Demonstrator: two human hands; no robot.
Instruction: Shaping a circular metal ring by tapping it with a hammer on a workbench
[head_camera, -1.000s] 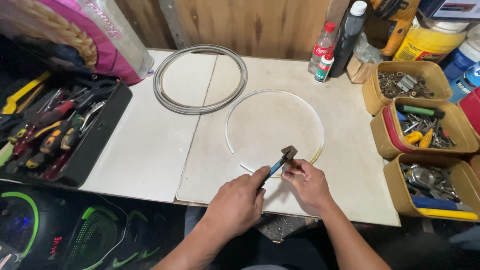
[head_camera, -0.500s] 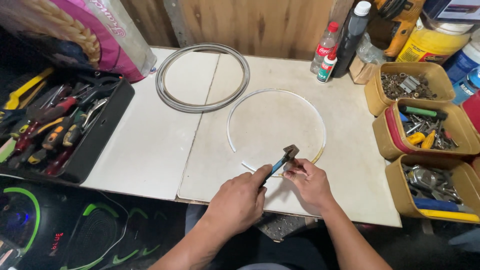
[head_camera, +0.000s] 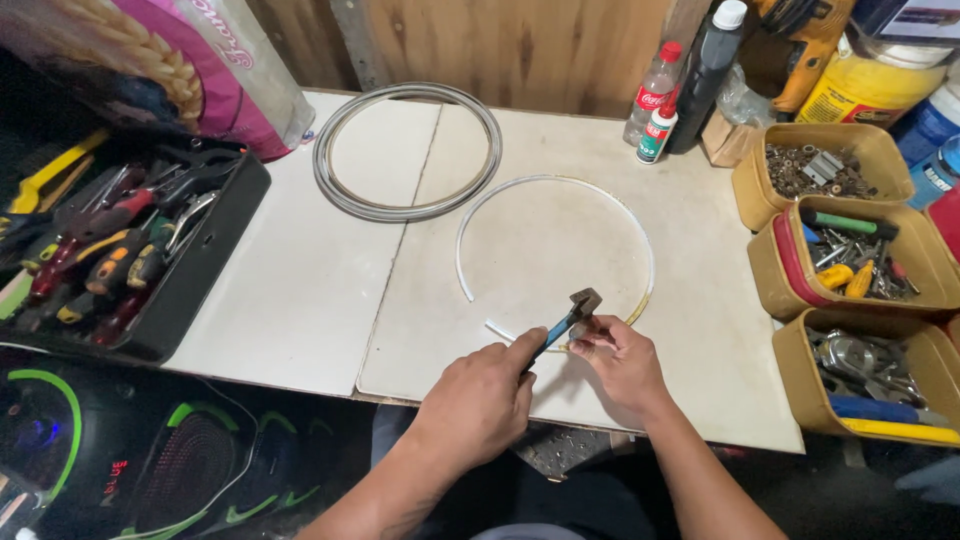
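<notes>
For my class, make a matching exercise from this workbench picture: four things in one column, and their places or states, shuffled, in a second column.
Things:
1. pliers
2. grey coiled ring
3. black tool tray
4. white hoop

Places or states:
A. at the table's left edge, full of screwdrivers
B. gripped in the left hand, head at the hoop
C. far side of the table, untouched
D. lying flat, its near part under the right hand

Pairs: 1-B, 2-C, 3-A, 4-D

Left hand (head_camera: 478, 402) fisted (fingers curled), right hand (head_camera: 622, 362) pinching.
</notes>
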